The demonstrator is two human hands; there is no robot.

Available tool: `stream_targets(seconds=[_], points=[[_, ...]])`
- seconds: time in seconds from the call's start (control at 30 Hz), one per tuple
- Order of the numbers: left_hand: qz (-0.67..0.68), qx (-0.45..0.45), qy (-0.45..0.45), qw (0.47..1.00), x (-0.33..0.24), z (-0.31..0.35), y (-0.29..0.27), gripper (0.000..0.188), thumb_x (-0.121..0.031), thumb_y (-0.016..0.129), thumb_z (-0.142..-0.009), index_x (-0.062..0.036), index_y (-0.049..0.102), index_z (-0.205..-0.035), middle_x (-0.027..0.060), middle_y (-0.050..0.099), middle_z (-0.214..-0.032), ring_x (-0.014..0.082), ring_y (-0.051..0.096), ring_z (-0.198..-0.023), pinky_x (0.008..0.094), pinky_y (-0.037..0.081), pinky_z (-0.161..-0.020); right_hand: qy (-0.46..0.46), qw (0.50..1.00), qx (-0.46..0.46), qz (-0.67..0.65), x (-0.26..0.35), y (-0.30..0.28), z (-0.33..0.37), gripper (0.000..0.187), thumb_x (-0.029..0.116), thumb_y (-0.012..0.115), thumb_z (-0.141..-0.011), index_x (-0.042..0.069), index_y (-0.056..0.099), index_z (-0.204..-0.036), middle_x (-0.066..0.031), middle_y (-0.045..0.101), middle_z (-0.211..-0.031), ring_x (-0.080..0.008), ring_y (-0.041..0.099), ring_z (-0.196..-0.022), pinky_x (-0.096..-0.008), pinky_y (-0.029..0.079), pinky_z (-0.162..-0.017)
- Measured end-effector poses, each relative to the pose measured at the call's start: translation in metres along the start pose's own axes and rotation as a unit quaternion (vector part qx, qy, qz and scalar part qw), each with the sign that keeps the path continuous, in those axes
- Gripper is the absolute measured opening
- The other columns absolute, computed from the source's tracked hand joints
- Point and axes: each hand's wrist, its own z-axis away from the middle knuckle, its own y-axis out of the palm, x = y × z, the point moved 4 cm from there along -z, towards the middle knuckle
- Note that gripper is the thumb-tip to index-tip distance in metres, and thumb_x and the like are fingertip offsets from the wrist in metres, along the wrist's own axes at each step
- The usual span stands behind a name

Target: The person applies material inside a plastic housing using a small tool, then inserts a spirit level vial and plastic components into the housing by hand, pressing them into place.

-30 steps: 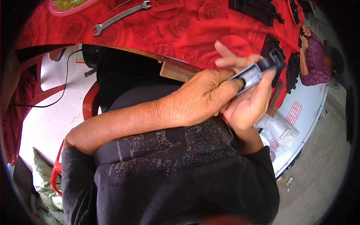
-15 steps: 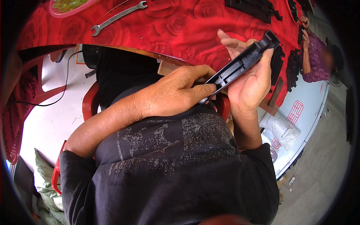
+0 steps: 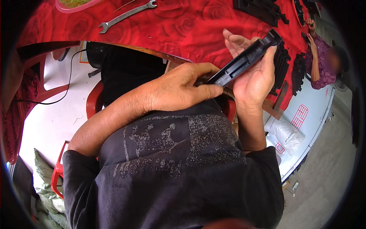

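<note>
Black plastic, by its sheen: a long channelled part (image 3: 244, 62) lies slantwise between my 2 hands, its hollow side turned towards my face and its blocky end up to the right. Shadow inside the channel makes the inner ribs hard to make out. My left hand (image 3: 179, 88) pinches the lower end, thumb across the near side; the other fingertips are hidden behind it. My right hand (image 3: 254, 78) grips the upper half, thumb along the edge and palm behind; at least 2 fingers reach past the far side, and I cannot tell where they touch.

On the red rose-patterned tablecloth (image 3: 179, 23) lies a double-ended wrench (image 3: 127, 17). A pink-rimmed container (image 3: 82, 8) is cut off by the upper edge, as are some black parts (image 3: 263, 10). My right hand partly covers more black notched strips (image 3: 281, 70). At the far right sits a co-worker (image 3: 323, 68), both hands raised, whatever they hold too small to tell. A plastic-wrapped package (image 3: 285, 134) rests on a pale panel (image 3: 314, 108), its contents unclear.
</note>
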Motion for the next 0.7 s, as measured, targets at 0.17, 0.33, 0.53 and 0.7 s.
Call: stream_targets(seconds=[0.17,0.33,0.53,0.7], points=[[-0.156,-0.059,0.092,0.982,0.020,-0.003,-0.012,0.042,-0.018,0.072,-0.092,0.0043,0.063,-0.126,0.0184,0.072,-0.094,0.0239,0.071,-0.090,0.0366,0.055,-0.082,-0.024,0.999,0.009,0.020,0.005,0.012,0.001,0.054,0.051,0.031,-0.110,0.005,0.058,-0.115,-0.0265,0.067,-0.116,-0.0471,0.060,-0.122,-0.0521,0.045,-0.108],[-0.161,-0.081,0.085,0.980,0.019,-0.006,-0.014,0.036,-0.016,0.071,-0.090,0.0044,0.065,-0.120,0.0191,0.072,-0.089,0.0254,0.071,-0.087,0.0381,0.055,-0.078,0.017,0.998,-0.050,0.027,0.000,0.015,-0.011,0.055,0.053,0.034,-0.109,0.003,0.056,-0.114,-0.0268,0.070,-0.108,-0.0399,0.069,-0.108,-0.0473,0.055,-0.093],[-0.175,-0.155,0.088,0.968,0.016,-0.012,-0.017,0.033,-0.016,0.071,-0.089,0.0070,0.064,-0.112,0.0161,0.071,-0.083,0.0227,0.071,-0.079,0.0373,0.055,-0.071,0.084,0.995,-0.046,-0.013,-0.018,0.021,-0.037,0.056,0.046,0.032,-0.112,-0.003,0.056,-0.125,-0.0237,0.068,-0.117,-0.0359,0.068,-0.111,-0.0430,0.056,-0.095],[-0.091,-0.176,-0.015,0.980,0.007,-0.008,-0.022,0.025,-0.011,0.068,-0.095,0.0055,0.059,-0.111,0.0071,0.068,-0.087,0.0104,0.065,-0.071,0.0258,0.054,-0.061,0.066,0.997,-0.028,0.041,-0.026,0.036,-0.025,0.045,0.038,0.045,-0.110,-0.002,0.055,-0.129,-0.0172,0.068,-0.118,-0.0271,0.069,-0.110,-0.0373,0.057,-0.093]])
